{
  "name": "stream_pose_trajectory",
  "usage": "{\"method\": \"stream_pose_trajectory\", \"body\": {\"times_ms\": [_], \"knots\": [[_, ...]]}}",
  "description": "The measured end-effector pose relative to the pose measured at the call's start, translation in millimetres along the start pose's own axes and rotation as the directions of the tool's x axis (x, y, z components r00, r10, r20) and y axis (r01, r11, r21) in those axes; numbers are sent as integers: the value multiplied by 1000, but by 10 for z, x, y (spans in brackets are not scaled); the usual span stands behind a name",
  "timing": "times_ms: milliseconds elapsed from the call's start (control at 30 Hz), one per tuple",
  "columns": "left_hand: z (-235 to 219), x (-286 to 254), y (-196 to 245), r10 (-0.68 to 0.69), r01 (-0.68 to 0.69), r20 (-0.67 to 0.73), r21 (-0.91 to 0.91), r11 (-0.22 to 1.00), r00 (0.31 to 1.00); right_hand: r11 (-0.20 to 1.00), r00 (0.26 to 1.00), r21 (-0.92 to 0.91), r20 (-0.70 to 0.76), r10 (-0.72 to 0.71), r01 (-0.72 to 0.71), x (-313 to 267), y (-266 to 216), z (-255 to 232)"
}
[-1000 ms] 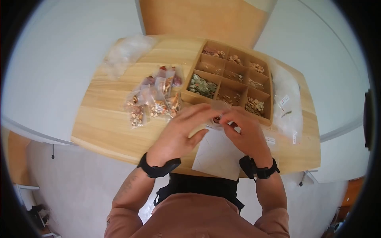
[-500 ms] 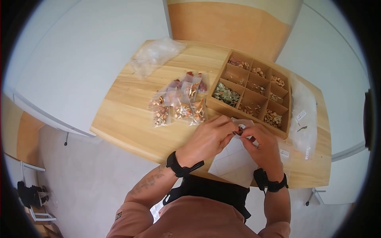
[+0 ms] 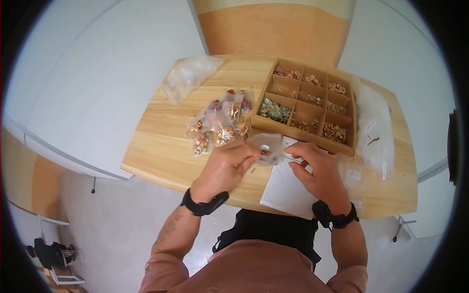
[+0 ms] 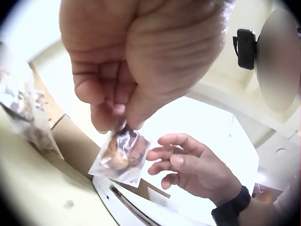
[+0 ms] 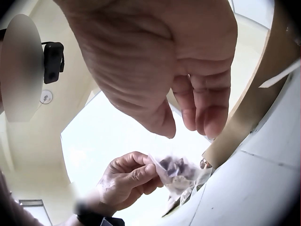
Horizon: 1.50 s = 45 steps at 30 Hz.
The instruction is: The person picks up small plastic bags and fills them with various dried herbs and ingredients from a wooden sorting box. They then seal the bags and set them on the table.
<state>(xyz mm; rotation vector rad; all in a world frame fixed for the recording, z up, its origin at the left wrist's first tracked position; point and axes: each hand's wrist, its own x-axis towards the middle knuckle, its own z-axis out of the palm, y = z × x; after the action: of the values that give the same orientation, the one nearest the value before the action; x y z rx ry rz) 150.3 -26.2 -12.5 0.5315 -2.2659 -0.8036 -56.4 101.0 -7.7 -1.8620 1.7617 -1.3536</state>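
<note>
My left hand (image 3: 222, 168) pinches a small clear plastic bag (image 4: 121, 157) by one end between thumb and fingers. Dark and pale dried pieces show through its plastic. In the head view the bag (image 3: 269, 142) is at the front edge of the compartment box (image 3: 305, 136). To its right my right hand (image 3: 320, 171) holds nothing, its fingers loosely bent and apart from the bag. Between the hands, a small white flat device (image 3: 289, 146) lies by a white sheet (image 3: 288, 188) with a line pattern.
Several filled bags (image 3: 215, 119) lie in a group left of the box, whose compartments hold dried herbs and slices. A crumpled clear plastic bag (image 3: 193, 75) lies at the back left of the wooden table (image 3: 161, 132). Clear plastic with labels (image 3: 376, 132) lies along the right.
Both hands were together at the small bag half a second ago. Now the right hand has let go, and the left hand has moved left with the bag, uncovering the white device.
</note>
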Motion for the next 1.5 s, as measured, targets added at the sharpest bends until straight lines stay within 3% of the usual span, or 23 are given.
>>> {"method": "stream_pose_trajectory", "body": {"times_ms": [67,167,267,367,500,600,667,767,867,967,1000,1100,1167,1233,1300,1400,1500], "knots": [[-152,-47,-55,-116,117,-16,16,993,993,999,999,12,0,36,-36,-48,-15,-54],[-414,-56,-273,-66,68,-37,67,995,997,993,994,43,11,112,-113,-145,-33,-165],[-527,-115,-527,-298,295,-39,-62,953,954,981,983,75,2,181,-181,-264,-86,-258],[-580,-127,-638,-398,398,10,29,917,917,964,967,108,-45,249,-243,-419,-67,-277],[-551,-137,-693,-419,419,-10,74,905,908,926,925,146,-106,364,-348,-628,23,-356],[-511,-160,-797,-398,398,-28,-11,917,917,867,864,333,-219,453,-370,-816,88,-420],[-483,-202,-915,-374,371,-4,-132,919,927,846,811,408,-325,487,-344,-942,126,-487],[-468,-193,-745,-399,396,10,-143,907,917,835,721,463,-464,515,-298,-1152,249,-577],[-441,-214,-689,-361,350,-75,-127,928,929,828,651,481,-535,539,-290,-1317,324,-608],[-472,-245,-670,-318,329,-198,26,944,927,809,600,507,-560,571,-296,-1467,394,-554],[-470,-214,-547,-250,285,-250,114,952,936,820,589,488,-582,561,-299,-1509,415,-524],[-508,-158,-139,-63,100,-314,104,990,947,872,570,387,-660,490,-300,-1611,526,-421],[-504,-94,363,126,-118,-289,46,992,949,921,582,262,-716,385,-287,-1671,624,-365],[-563,-91,765,352,-368,-221,-33,929,909,928,614,142,-713,338,-346,-1642,586,-328],[-564,-67,1181,507,-536,-175,-261,803,844,927,638,45,-713,291,-372,-1617,548,-303],[-561,-112,1568,686,-624,-92,-514,588,722,931,648,-34,-727,226,-363,-1552,513,-268],[-526,-222,1800,758,-618,-59,-622,482,650,930,640,-88,-749,174,-356,-1583,559,-298]]}}
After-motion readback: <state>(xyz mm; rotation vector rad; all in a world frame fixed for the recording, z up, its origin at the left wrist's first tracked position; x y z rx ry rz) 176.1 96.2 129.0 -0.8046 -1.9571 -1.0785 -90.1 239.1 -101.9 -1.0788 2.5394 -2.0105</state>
